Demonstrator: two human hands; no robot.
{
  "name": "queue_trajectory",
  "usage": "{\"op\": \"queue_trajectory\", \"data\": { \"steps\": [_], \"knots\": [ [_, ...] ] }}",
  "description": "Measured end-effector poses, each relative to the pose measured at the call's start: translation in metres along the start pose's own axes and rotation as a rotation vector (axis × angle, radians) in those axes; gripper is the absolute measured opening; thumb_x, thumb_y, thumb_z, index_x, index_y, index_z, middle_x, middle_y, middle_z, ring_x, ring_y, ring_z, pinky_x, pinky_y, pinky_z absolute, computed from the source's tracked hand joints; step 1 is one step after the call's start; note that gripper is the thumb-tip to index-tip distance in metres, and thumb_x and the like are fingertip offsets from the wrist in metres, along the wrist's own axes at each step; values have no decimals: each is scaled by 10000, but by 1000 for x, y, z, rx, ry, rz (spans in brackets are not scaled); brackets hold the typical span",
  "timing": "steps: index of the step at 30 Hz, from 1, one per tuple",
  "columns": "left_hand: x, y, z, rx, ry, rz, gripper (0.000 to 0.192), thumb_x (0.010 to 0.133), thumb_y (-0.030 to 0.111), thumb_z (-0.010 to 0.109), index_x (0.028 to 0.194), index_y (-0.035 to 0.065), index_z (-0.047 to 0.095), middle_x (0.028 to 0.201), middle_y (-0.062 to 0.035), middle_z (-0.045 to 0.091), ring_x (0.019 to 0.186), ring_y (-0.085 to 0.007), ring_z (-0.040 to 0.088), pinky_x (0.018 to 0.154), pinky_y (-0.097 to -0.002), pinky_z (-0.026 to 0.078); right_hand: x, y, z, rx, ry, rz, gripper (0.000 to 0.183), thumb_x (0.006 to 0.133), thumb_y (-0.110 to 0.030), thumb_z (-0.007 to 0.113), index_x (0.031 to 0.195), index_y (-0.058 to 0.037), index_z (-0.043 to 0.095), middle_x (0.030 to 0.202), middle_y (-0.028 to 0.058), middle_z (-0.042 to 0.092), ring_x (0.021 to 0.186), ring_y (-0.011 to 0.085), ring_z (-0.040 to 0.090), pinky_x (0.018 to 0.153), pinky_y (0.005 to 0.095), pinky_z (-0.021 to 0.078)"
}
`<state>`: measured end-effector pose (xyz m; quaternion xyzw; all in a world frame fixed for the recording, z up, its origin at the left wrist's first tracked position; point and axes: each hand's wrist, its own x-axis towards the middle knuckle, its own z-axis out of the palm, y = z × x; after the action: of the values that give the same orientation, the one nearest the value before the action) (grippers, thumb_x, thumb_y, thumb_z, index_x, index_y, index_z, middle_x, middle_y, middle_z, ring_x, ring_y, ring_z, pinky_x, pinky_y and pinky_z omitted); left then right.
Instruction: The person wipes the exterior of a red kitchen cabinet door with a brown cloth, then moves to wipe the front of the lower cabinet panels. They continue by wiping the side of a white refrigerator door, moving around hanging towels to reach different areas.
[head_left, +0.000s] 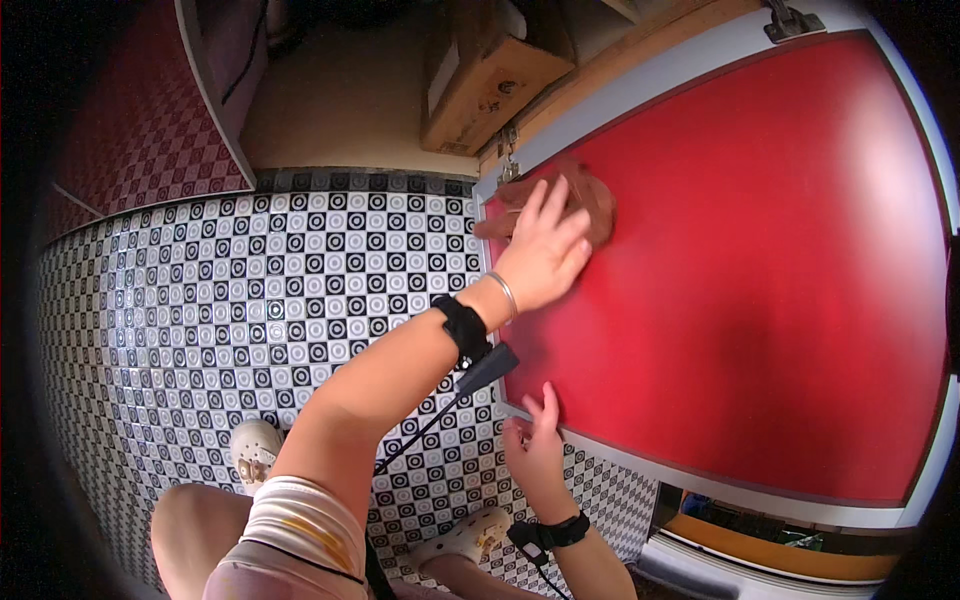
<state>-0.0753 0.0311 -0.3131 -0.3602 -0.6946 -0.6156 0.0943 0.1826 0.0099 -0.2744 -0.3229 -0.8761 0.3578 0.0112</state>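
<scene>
My left hand (544, 251), with a bangle and a black strap at its wrist, presses a brown cloth (596, 206) against a red cabinet door panel (712, 262) near its hinged edge. The cloth is bunched and slightly blurred under the spread fingers. Lower down, my right hand (536, 446) is at the pale frame's lower left corner, its fingers apart and partly bent beside the red surface. Whether it bears on the frame is unclear. A black strap is on that wrist too.
A cardboard box (495, 94) lies inside the open cabinet (337, 127). Another red door (150, 142) stands at the upper left. Metal hinges (510, 169) join the near door to the wood. An open drawer (787, 536) is at the lower right. Patterned tiles (315, 262) cover the floor.
</scene>
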Motion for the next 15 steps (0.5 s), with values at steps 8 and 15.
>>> {"op": "queue_trajectory", "data": {
  "steps": [8, 15],
  "knots": [
    [-32, -49, 27, -108, 105, -495, 535, 999, 259, 468, 1449, -14, 374, 1524, -309, 328, 1377, -493, 349, 1153, -504, 297, 11, -30, -8, -131, 4, -95, 724, 895, -168, 661, 1481, 45, 291, 1400, 322, 460, 1222, 452, 547, 1011, 477, 469],
    [1, -5, 2, -18, 95, -72, 463, 886, 94, 604, 1334, 55, 494, 1509, -282, 345, 1385, -499, 322, 1136, -544, 324, 13, -25, -4, -276, 2, -188, 659, 890, -200, 662, 1434, 32, 372, 1377, 315, 476, 1264, 471, 491, 1042, 490, 441]
  ]
}}
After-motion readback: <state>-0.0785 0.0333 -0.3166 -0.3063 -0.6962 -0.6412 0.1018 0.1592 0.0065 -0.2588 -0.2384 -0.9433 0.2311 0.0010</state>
